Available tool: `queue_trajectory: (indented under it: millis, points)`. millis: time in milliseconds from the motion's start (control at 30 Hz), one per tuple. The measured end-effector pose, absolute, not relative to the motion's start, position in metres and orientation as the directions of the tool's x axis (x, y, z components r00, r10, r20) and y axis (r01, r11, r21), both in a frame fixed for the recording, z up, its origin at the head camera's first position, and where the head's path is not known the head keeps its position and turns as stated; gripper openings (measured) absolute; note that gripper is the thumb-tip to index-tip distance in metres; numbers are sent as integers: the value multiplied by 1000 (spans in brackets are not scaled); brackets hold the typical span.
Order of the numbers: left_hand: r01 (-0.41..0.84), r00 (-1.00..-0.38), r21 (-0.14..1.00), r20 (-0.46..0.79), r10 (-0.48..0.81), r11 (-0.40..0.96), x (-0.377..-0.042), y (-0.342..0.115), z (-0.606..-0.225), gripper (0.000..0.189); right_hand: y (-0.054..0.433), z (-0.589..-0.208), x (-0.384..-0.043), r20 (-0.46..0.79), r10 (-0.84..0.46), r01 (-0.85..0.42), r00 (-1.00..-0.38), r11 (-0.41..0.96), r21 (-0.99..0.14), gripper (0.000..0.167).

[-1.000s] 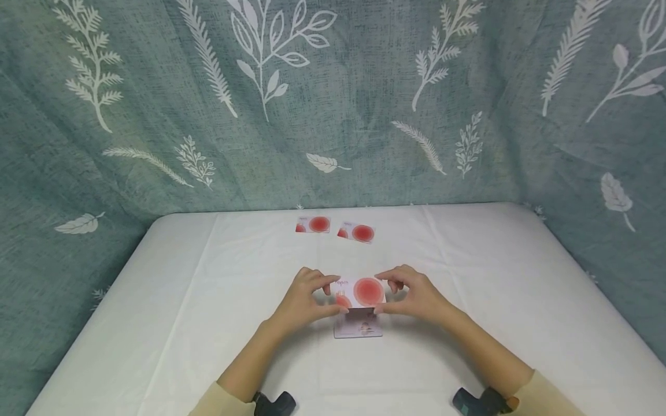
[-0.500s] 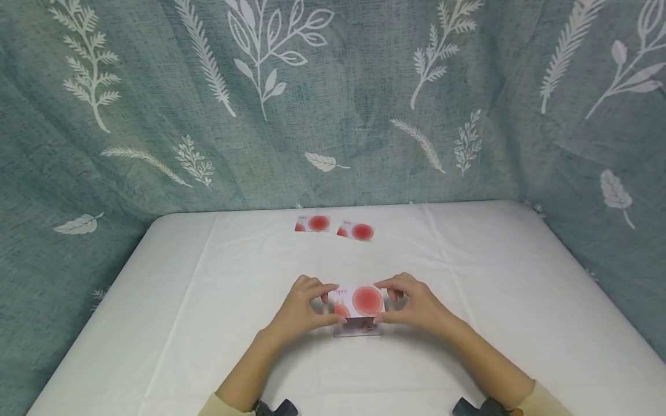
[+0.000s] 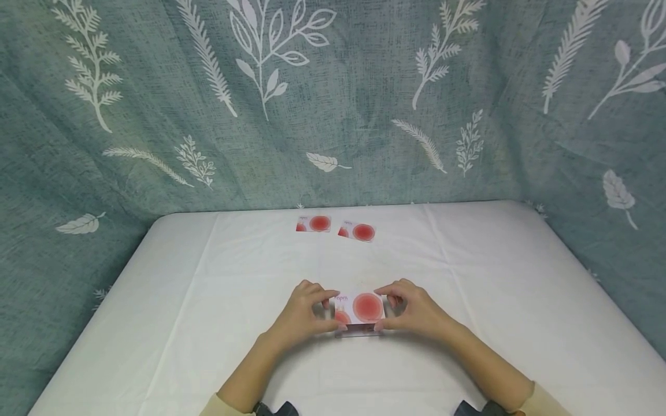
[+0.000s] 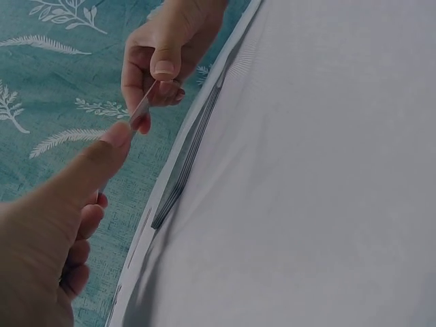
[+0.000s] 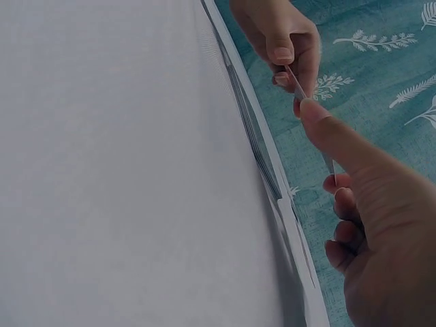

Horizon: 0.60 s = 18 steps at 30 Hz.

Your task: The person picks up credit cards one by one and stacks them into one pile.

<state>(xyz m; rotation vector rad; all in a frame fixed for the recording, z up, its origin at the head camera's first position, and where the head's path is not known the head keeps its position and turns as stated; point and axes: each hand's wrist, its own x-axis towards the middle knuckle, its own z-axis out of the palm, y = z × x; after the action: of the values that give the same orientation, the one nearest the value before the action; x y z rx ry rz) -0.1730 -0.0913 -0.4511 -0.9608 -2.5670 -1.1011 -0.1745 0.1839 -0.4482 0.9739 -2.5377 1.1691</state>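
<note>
A thin white card (image 3: 367, 307) with a red circle and small printing is held above the table, level with both hands. My left hand (image 3: 303, 310) pinches its left end between thumb and fingers. At the other end, my right hand (image 3: 416, 310) pinches it in the same way. Below the card lies a small stack of cards (image 3: 359, 333), mostly hidden in the head view. Its layered dark edge (image 4: 187, 163) shows in the left wrist view, with a gap between it and the held card. The right wrist view shows the card (image 5: 328, 163) edge-on.
Farther back on the white-covered table (image 3: 250, 260) lie two similar cards, a left one (image 3: 314, 224) and a slightly turned right one (image 3: 356, 231). Behind the table hangs a green cloth (image 3: 354, 115) with white leaf prints.
Both hands have moved the held card toward me and over the stack, which now shows only as a narrow strip. The two far cards have stayed put.
</note>
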Motion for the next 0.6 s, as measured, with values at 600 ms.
queue_trajectory:
  millis: [600]
  points:
    - [662,-749,487,428,505,570,-174,-92,-465,57,184,-457,-173,367,-507,-607,-780,472,-639,59]
